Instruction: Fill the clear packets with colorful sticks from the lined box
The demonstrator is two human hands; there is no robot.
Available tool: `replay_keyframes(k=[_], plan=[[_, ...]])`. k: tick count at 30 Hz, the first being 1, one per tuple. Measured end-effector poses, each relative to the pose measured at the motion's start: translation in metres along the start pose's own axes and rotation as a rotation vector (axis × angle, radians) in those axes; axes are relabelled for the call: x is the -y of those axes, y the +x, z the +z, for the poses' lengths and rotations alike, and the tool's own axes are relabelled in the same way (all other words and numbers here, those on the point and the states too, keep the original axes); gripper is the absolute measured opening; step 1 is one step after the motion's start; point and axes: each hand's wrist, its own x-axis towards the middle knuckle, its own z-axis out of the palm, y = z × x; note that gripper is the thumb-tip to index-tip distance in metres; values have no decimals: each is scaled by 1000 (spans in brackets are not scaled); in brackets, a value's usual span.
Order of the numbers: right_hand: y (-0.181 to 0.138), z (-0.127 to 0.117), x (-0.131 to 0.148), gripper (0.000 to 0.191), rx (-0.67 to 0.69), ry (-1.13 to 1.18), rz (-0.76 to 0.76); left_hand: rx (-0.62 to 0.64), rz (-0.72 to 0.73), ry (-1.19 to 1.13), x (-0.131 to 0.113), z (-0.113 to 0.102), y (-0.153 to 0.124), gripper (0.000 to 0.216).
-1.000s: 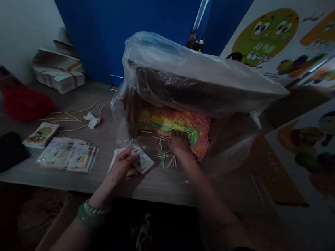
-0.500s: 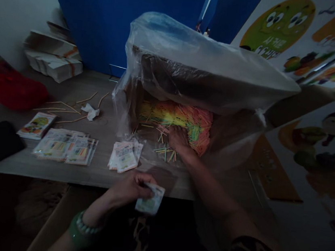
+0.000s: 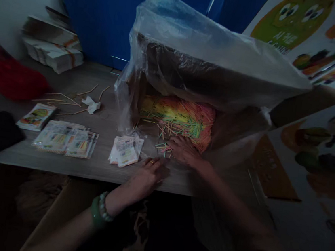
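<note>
Thin sticks [image 3: 170, 113] are lying heaped in the plastic-lined box [image 3: 187, 65], its mouth facing you, probably for easy reach. Your right hand [image 3: 185, 150] is resting over loose ones, your left hand [image 3: 146, 175] lying near; whether either grip is clamping anything, I cannot tell. They are showing green, yellow, orange, pink.

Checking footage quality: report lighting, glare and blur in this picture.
Head view: dim overall, upper-right corner nearly black; head view: pale sheen on the clear plastic; head view: shadow on the table beside the left hand; head view: small print on the packets too soft to read.
</note>
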Motion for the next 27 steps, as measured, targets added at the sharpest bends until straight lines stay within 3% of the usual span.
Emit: replay_keyframes(k=[3, 7, 15, 27], plan=[[-12, -3, -10, 41, -55, -51, -59, 41, 86, 331, 3, 19, 18, 23], [-30, -1, -18, 48, -87, -132, -17, 97, 163, 476, 3, 28, 38, 21], [-29, -10, -17, 50, -88, -91, 69, 3, 112, 494, 4, 0, 47, 20], [7, 0, -4, 54, -60, -19, -8, 146, 73, 478, -10, -1, 43, 18]])
